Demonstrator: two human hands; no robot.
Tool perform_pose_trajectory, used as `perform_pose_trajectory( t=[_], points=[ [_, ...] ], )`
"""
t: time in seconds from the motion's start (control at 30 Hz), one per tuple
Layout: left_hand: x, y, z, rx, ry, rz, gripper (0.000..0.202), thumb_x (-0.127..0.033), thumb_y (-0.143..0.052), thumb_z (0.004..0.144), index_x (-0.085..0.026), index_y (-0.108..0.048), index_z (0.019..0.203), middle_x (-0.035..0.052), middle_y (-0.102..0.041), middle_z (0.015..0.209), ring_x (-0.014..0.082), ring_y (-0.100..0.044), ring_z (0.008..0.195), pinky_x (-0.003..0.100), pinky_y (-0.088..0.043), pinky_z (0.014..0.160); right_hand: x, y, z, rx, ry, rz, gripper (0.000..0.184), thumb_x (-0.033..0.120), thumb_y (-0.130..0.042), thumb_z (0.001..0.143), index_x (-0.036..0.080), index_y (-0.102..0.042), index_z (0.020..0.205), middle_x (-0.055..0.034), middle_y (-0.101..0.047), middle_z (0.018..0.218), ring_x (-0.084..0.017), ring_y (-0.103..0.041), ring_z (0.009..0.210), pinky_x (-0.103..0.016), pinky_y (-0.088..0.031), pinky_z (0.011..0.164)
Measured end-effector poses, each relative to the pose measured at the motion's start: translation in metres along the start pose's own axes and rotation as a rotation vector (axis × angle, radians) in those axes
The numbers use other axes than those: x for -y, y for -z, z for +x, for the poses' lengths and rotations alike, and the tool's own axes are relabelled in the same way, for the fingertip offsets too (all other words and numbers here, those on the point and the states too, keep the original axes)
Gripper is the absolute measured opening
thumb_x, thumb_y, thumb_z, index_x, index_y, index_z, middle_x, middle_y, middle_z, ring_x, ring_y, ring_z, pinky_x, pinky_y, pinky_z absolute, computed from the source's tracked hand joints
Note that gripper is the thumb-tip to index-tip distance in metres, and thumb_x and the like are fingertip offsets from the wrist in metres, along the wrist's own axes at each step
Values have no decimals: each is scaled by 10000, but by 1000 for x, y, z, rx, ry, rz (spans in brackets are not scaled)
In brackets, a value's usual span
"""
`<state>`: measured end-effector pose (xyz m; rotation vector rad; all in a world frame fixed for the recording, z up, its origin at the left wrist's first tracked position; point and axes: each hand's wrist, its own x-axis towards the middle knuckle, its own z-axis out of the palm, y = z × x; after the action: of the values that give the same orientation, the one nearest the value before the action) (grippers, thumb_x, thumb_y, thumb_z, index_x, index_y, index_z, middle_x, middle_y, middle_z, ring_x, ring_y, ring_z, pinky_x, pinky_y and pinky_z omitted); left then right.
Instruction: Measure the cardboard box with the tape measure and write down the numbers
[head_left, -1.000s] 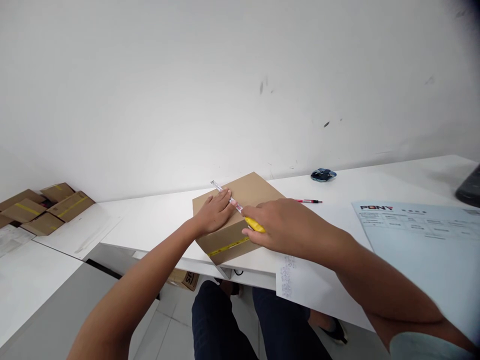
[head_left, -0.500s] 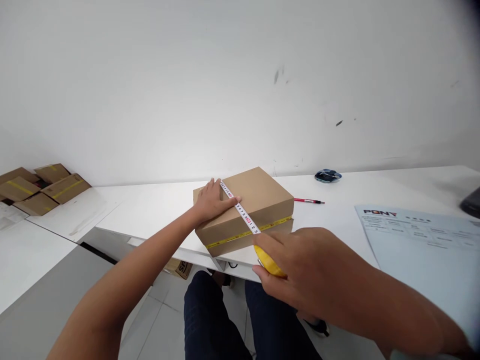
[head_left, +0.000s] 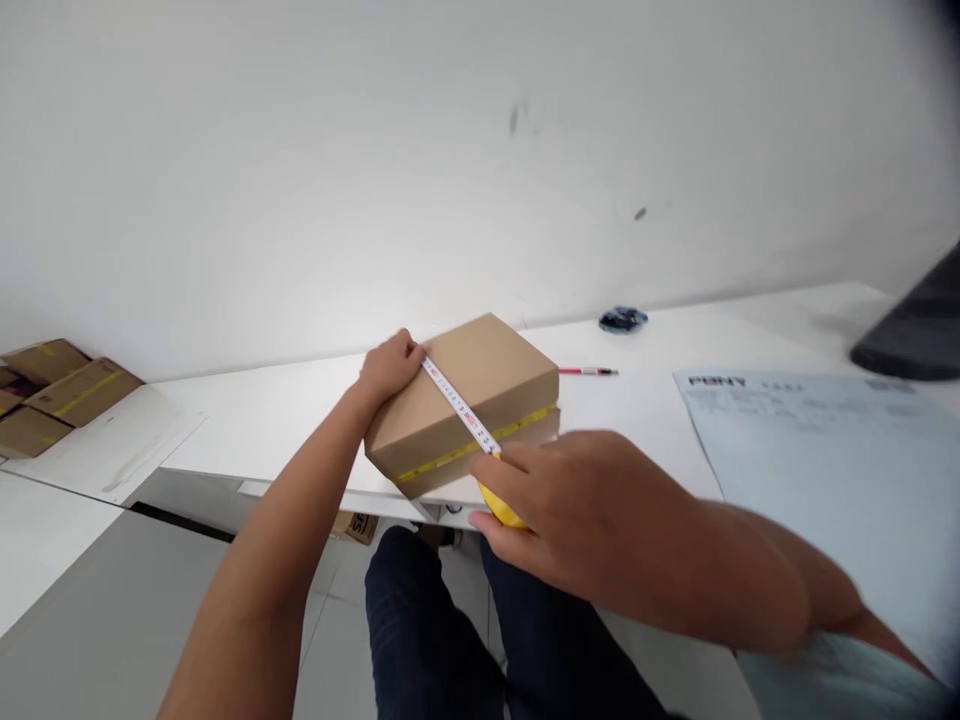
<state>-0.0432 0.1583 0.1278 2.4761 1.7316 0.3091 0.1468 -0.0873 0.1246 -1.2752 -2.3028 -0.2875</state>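
Note:
A brown cardboard box (head_left: 495, 375) with a yellow tape band sits at the near edge of the white table (head_left: 300, 420). A white measuring tape (head_left: 459, 405) runs across its top from the far left corner to the near edge. My left hand (head_left: 390, 366) is closed, pinning the tape's end at the box's far corner. My right hand (head_left: 577, 505) is closed around the yellow tape measure case (head_left: 499, 508), held just below the box's near edge.
A red pen (head_left: 589, 371) and a small dark blue object (head_left: 622, 319) lie behind the box. A light blue printed sheet (head_left: 825, 450) covers the table's right side, with a dark object (head_left: 911, 330) at far right. Several taped boxes (head_left: 52, 390) sit far left. My legs are under the table.
The tape has been drawn out from a short length to span the box top. My left hand slid to the far corner; my right hand pulled the case back toward me.

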Motion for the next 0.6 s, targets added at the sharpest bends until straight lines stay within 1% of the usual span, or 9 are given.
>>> perform_pose_trajectory(
  t=[0.07,0.13,0.23,0.3,0.33,0.37,0.47,0.53,0.6],
  points=[
    [6,-6,5,-19,-5,-82,389,-601,-442,944,-239,-511,1072,109,-672,1200,267,-646,1084,412,-517,936,1,-1,1,-27,-8,5,198,335,-611,893,205,-571,749,0,-575,595,-142,-449,480,-301,-138,518],
    [11,-10,8,-24,-15,-224,475,-613,-528,902,-236,-494,1189,109,-641,1259,236,-642,1080,375,-531,918,1,-3,3,-70,-22,10,190,314,-589,894,203,-580,740,-6,-576,620,-140,-439,493,-301,-151,516],
    [13,-10,8,-9,-27,-395,636,-576,-630,851,-266,-442,1373,100,-616,1280,230,-633,1081,388,-529,938,0,-4,6,-121,-30,6,166,276,-555,888,193,-623,763,-52,-661,786,-135,-450,523,-300,-169,518],
    [12,-9,6,3,-35,-400,656,-565,-626,859,-303,-434,1430,85,-613,1281,239,-621,1097,410,-516,970,0,-5,8,-120,-8,8,162,248,-537,887,185,-653,794,-77,-689,882,-135,-465,549,-302,-179,526],
    [11,-9,6,2,-41,-393,649,-559,-623,863,-314,-447,1437,80,-614,1282,244,-615,1105,419,-507,989,0,-5,9,-108,12,15,170,235,-529,888,183,-657,788,-75,-684,862,-136,-463,553,-304,-182,531],
    [11,-9,5,-1,-48,-387,643,-553,-624,865,-319,-460,1441,76,-616,1283,249,-612,1109,426,-499,1006,0,-6,10,-94,37,25,185,225,-522,890,183,-652,765,-63,-664,800,-136,-449,547,-306,-183,534],
    [12,-12,9,-18,-73,-380,650,-521,-638,865,-308,-473,1456,68,-628,1268,253,-614,1088,433,-489,1028,1,-10,13,-47,95,52,234,219,-511,890,188,-617,684,-28,-567,640,-130,-386,511,-312,-176,535],
    [11,-16,11,-30,-80,-369,640,-482,-638,874,-294,-474,1463,61,-630,1259,246,-617,1083,420,-486,1035,0,-12,17,-6,82,47,241,230,-497,891,190,-621,688,-31,-560,634,-128,-372,501,-315,-171,532],
    [9,-19,12,-30,-94,-332,621,-436,-615,905,-244,-465,1476,60,-624,1236,238,-621,1101,412,-471,1043,-5,-13,25,57,25,13,242,253,-473,897,195,-636,728,-46,-586,660,-137,-400,504,-316,-173,530]
  ],
)
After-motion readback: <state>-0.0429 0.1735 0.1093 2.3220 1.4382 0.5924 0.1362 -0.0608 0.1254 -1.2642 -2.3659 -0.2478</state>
